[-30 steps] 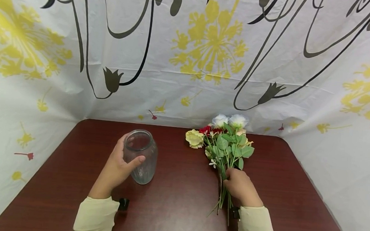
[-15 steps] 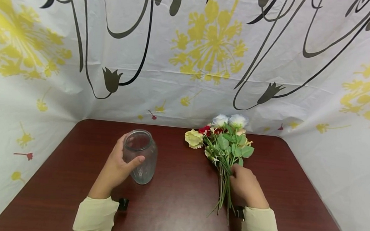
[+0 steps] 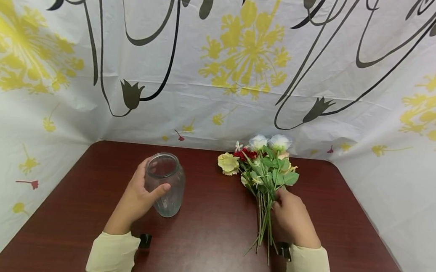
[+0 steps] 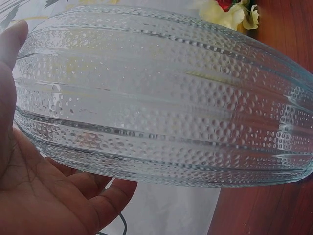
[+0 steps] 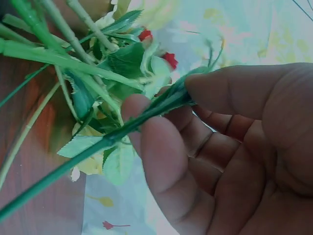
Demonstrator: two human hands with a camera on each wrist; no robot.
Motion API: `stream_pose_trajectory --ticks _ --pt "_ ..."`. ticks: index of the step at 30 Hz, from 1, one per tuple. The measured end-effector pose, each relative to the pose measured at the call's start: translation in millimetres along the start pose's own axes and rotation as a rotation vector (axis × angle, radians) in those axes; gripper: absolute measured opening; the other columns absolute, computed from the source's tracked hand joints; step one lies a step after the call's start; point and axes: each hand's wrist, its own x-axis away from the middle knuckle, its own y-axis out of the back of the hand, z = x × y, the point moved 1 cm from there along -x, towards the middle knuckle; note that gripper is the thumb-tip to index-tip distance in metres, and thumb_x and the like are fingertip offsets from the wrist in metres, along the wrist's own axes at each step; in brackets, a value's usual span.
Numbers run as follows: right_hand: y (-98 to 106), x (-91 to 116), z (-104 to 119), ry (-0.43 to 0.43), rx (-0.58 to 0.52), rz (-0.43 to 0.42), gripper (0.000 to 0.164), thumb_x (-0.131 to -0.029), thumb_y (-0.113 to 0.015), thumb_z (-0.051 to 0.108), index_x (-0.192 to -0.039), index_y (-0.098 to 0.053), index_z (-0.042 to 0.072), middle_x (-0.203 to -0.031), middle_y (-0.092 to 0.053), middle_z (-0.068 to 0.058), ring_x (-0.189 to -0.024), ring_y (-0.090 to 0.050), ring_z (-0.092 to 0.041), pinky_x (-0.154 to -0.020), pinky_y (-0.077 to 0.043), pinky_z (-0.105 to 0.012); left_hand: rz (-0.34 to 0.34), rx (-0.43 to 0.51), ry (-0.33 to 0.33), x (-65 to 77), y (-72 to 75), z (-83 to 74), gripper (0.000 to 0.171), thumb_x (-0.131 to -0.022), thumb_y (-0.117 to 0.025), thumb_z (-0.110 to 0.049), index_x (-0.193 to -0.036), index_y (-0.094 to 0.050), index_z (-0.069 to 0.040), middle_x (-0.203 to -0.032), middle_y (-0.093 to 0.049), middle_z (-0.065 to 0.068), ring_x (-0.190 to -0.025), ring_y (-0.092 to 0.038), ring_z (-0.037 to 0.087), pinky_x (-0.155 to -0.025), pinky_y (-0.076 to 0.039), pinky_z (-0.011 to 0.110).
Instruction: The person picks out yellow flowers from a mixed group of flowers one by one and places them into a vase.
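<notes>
On the left of the table my left hand (image 3: 138, 193) grips a clear glass vase (image 3: 173, 189), thumb on its near side and fingers round the far left. The vase leans slightly, its open mouth up. The left wrist view shows its dimpled, ribbed glass wall (image 4: 161, 103) close up. At right lies a bunch of artificial flowers (image 3: 276, 176) with white, red and yellow heads. Beside its stems is my right hand (image 3: 294, 215). In the right wrist view its thumb and fingers pinch a thin green flower stem (image 5: 58, 175); other stems (image 5: 93, 68) pass behind.
Both things are on a dark red-brown wooden table (image 3: 211, 236). Behind and at the sides hangs a white cloth (image 3: 162, 64) printed with yellow and dark flowers. The flower heads reach the table's back edge.
My right hand has shifted a little right and away from me along the stems. A sprig with small white blossoms has moved up across the bunch towards the red flowers. The left hand stays still.
</notes>
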Motion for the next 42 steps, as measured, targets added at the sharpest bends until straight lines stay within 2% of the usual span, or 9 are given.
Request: stream_pose_trajectory --ticks 9,13,17,23,30,37,39,42 --pt "18.4 2.6 -6.8 -0.031 -0.023 -0.031 0.006 -0.093 -0.045 0.007 -0.09 -0.05 0.007 -0.074 -0.051 -0.007 -0.062 -0.043 -0.02 -0.054 -0.036 -0.035 -0.002 -0.002 0.002 -0.9 -0.7 -0.6 0.082 -0.08 -0.071 -0.023 -0.145 -0.023 -0.007 -0.136 -0.039 0.021 -0.116 -0.044 0.035 -0.09 -0.041 0.06" --pt "30.8 5.0 -17.6 -0.053 -0.017 -0.06 0.009 -0.095 -0.044 0.01 -0.099 -0.051 0.005 -0.083 -0.057 -0.011 -0.066 -0.046 -0.021 -0.057 -0.038 -0.036 -0.009 -0.005 0.002 -1.1 -1.2 -0.6 0.081 -0.08 -0.071 -0.022 -0.144 -0.024 -0.005 -0.135 -0.039 0.022 -0.115 -0.044 0.035 -0.09 -0.042 0.059" --pt "41.4 8.3 -32.3 -0.078 -0.001 -0.105 0.015 -0.094 -0.045 0.011 -0.104 -0.054 0.004 -0.09 -0.062 -0.015 -0.069 -0.05 -0.023 -0.059 -0.041 -0.039 -0.011 -0.004 0.004 -1.2 -1.9 -0.8 0.081 -0.08 -0.071 -0.023 -0.144 -0.024 -0.006 -0.135 -0.04 0.023 -0.116 -0.044 0.035 -0.091 -0.041 0.06" --pt "54.9 15.2 -60.5 -0.104 0.067 -0.176 0.015 -0.092 -0.048 0.009 -0.102 -0.055 0.001 -0.086 -0.063 -0.017 -0.068 -0.052 -0.027 -0.057 -0.042 -0.044 0.006 0.009 0.005 -2.2 -3.2 -2.4 0.082 -0.081 -0.071 -0.023 -0.145 -0.023 -0.009 -0.136 -0.039 0.021 -0.118 -0.042 0.035 -0.091 -0.04 0.061" --pt "70.3 24.0 -97.1 -0.164 0.116 -0.188 0.018 -0.091 -0.047 0.009 -0.101 -0.053 -0.005 -0.083 -0.061 -0.022 -0.066 -0.052 -0.03 -0.055 -0.041 -0.046 0.001 0.007 0.006 -2.3 -3.5 -2.5 0.083 -0.08 -0.072 -0.023 -0.146 -0.023 -0.009 -0.138 -0.038 0.02 -0.12 -0.041 0.034 -0.092 -0.039 0.061" --pt "68.6 27.4 -126.9 -0.234 0.128 -0.215 0.02 -0.09 -0.046 0.008 -0.1 -0.053 -0.007 -0.083 -0.06 -0.027 -0.071 -0.053 -0.038 -0.059 -0.04 -0.051 -0.015 -0.013 0.011 -4.6 -6.1 37.3 0.084 -0.08 -0.072 -0.036 -0.147 -0.021 -0.025 -0.141 -0.037 0.007 -0.124 -0.037 0.024 -0.093 -0.038 0.062" --pt "67.1 28.0 -132.3 -0.247 0.133 -0.233 0.02 -0.089 -0.047 0.007 -0.101 -0.054 -0.008 -0.084 -0.06 -0.029 -0.073 -0.054 -0.043 -0.059 -0.04 -0.053 -0.007 -0.011 0.021 -4.2 -5.8 38.1 0.084 -0.08 -0.071 -0.036 -0.147 -0.021 -0.024 -0.142 -0.035 0.007 -0.126 -0.034 0.024 -0.094 -0.037 0.064" --pt "64.0 29.3 -139.6 -0.274 0.141 -0.248 0.022 -0.088 -0.047 0.006 -0.102 -0.053 -0.009 -0.087 -0.059 -0.033 -0.076 -0.054 -0.048 -0.059 -0.041 -0.056 -0.009 -0.011 0.018 -4.3 -5.8 37.5 0.085 -0.08 -0.072 -0.036 -0.147 -0.021 -0.024 -0.141 -0.036 0.009 -0.123 -0.037 0.025 -0.091 -0.04 0.062"
